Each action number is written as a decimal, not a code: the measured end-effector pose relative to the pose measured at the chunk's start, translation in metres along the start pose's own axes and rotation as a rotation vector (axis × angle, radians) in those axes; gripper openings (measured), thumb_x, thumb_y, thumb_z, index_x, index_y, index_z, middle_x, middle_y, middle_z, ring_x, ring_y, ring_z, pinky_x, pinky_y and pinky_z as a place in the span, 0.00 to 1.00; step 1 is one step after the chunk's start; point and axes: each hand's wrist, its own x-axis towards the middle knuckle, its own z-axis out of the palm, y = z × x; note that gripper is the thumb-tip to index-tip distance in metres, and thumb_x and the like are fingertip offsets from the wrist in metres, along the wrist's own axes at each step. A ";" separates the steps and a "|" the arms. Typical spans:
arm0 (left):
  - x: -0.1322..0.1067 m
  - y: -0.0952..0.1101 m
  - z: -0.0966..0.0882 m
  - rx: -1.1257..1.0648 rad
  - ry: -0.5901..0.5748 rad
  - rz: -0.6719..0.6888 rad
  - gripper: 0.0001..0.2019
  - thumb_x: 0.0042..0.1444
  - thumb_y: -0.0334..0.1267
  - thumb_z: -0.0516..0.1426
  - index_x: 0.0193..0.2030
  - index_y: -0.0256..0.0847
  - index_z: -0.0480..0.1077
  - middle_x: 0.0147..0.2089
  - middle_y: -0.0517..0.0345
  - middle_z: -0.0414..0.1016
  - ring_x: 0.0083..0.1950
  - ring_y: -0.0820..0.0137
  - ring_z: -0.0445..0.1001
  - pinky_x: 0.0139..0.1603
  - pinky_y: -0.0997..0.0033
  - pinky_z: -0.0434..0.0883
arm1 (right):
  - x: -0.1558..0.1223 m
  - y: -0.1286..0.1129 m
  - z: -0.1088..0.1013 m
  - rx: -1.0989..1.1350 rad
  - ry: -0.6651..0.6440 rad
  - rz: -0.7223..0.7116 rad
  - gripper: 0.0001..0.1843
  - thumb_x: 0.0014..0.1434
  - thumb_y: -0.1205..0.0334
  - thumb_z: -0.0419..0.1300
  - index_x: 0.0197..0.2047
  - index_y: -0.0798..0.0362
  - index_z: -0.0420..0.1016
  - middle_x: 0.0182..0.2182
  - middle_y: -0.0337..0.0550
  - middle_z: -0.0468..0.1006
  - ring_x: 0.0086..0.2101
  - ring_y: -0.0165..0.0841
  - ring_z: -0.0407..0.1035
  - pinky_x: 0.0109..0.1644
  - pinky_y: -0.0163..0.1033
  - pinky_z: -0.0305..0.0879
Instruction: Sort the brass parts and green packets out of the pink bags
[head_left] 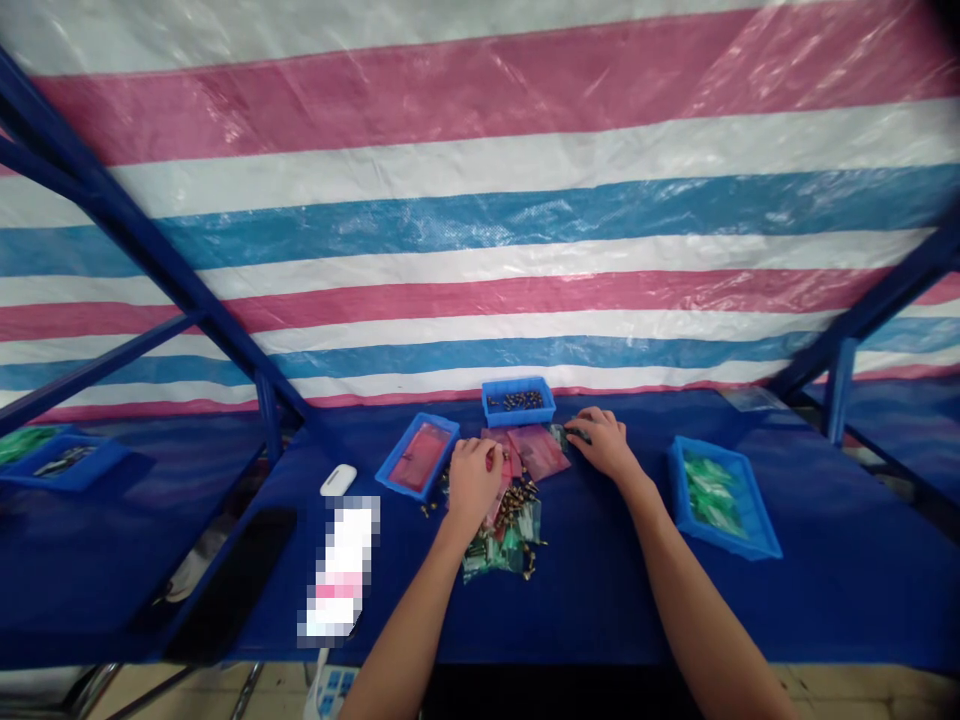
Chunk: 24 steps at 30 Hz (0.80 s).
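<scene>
My left hand [475,482] is over the middle of the table with its fingers curled together; what they pinch, if anything, is hidden. Around it lie pink plastic bags [541,451] and a heap of small brass-coloured metal parts [514,503]. Nearer to me, against that heap, are small clear and green bags [495,556]. My right hand [601,442] rests at the right of the pink bags, its fingers bent down at a small dark greenish packet [559,436]. Too little shows to tell what lies between those fingertips.
Beyond the hands stands a blue tray [517,416] of small metal parts. A blue tray [389,474] with pink bags is left, another [759,548] with green bags right. A white case [339,480], a blurred-out phone [341,570] and a dark slab [232,585] lie left.
</scene>
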 end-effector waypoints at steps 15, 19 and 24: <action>-0.006 -0.004 0.007 0.056 -0.176 0.066 0.11 0.64 0.38 0.54 0.50 0.49 0.74 0.55 0.53 0.73 0.56 0.57 0.64 0.55 0.55 0.60 | 0.004 0.008 -0.008 0.041 -0.046 -0.035 0.10 0.59 0.66 0.62 0.44 0.50 0.80 0.43 0.48 0.75 0.44 0.41 0.66 0.46 0.43 0.62; -0.003 -0.006 0.007 0.022 -0.182 0.050 0.11 0.64 0.34 0.53 0.46 0.47 0.76 0.50 0.54 0.76 0.53 0.60 0.66 0.53 0.58 0.62 | 0.004 0.012 -0.005 0.080 -0.074 -0.069 0.10 0.59 0.66 0.62 0.43 0.51 0.80 0.41 0.47 0.74 0.42 0.39 0.68 0.49 0.42 0.64; -0.001 -0.009 0.006 -0.034 -0.194 0.048 0.11 0.64 0.32 0.53 0.43 0.46 0.76 0.46 0.55 0.77 0.50 0.62 0.68 0.52 0.59 0.62 | 0.006 0.001 0.001 0.096 -0.033 -0.062 0.08 0.62 0.63 0.59 0.42 0.54 0.79 0.38 0.49 0.74 0.40 0.40 0.68 0.47 0.43 0.64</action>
